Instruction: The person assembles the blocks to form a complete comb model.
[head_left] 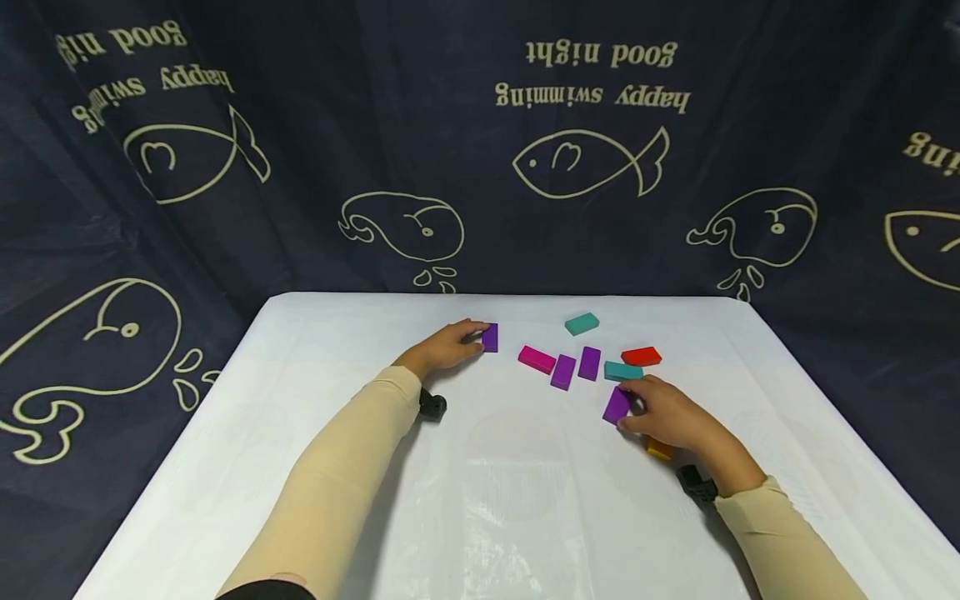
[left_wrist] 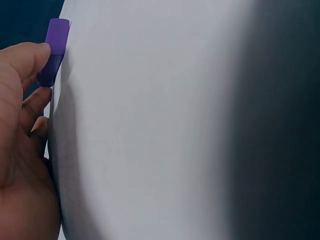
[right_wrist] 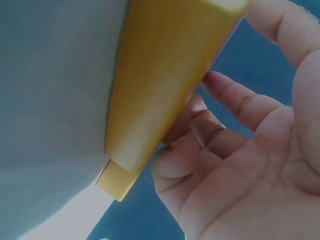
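Observation:
At the far left of the blocks, my left hand (head_left: 448, 345) pinches a purple block (head_left: 491, 337) between thumb and fingers. The left wrist view shows this purple block (left_wrist: 58, 37) between the thumb and a fingertip. My right hand (head_left: 671, 414) grips another purple block (head_left: 616, 406) by its ends, low over the white table. Beneath that hand, a yellow block (head_left: 660, 450) is partly covered. In the right wrist view a large yellow block (right_wrist: 160, 85) hides most of the held one, and a second yellow piece (right_wrist: 119, 181) shows below it.
Between the hands lie a pink block (head_left: 537, 360) and two purple blocks (head_left: 563, 372). A teal block (head_left: 623, 372) and a red block (head_left: 642, 357) lie just beyond my right hand. Another teal block (head_left: 582, 324) sits farther back. A dark printed cloth (head_left: 480, 167) hangs behind the table.

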